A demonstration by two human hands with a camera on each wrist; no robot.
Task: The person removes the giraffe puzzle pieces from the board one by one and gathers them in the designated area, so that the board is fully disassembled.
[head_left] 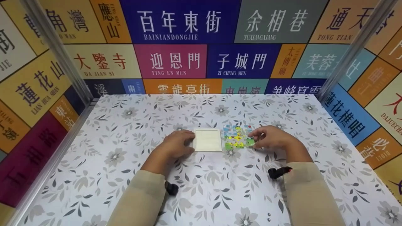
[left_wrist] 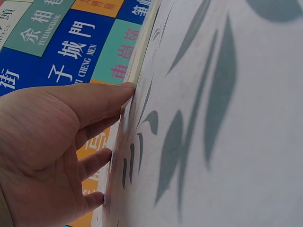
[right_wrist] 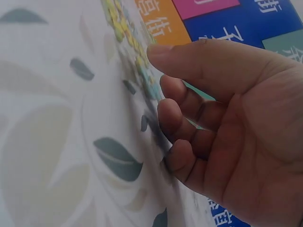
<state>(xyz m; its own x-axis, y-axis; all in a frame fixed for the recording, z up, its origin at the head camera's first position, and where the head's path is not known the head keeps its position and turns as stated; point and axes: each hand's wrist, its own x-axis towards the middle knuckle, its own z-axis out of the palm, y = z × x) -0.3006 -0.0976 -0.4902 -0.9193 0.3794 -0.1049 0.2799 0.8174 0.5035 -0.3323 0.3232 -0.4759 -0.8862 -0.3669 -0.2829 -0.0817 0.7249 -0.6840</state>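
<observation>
A square cream puzzle tray (head_left: 208,140) with a raised rim lies flat on the table. At its left edge rests my left hand (head_left: 179,143); in the left wrist view, the thumb touches the tray's side (left_wrist: 140,54) and the other fingertips are down near the tabletop. Just right of the tray lies a square jigsaw puzzle (head_left: 238,137) in blue, green and yellow, its pieces laid close together. My right hand (head_left: 272,138) is at the puzzle's right edge, fingers loosely bent and holding nothing. The right wrist view shows the puzzle (right_wrist: 124,27) edge-on beyond the thumb.
A white cloth with grey flowers and leaves covers the table (head_left: 201,194). Panels with large printed characters (head_left: 180,22) stand at the back and both sides. Black wrist cameras (head_left: 172,189) sit by the sleeves.
</observation>
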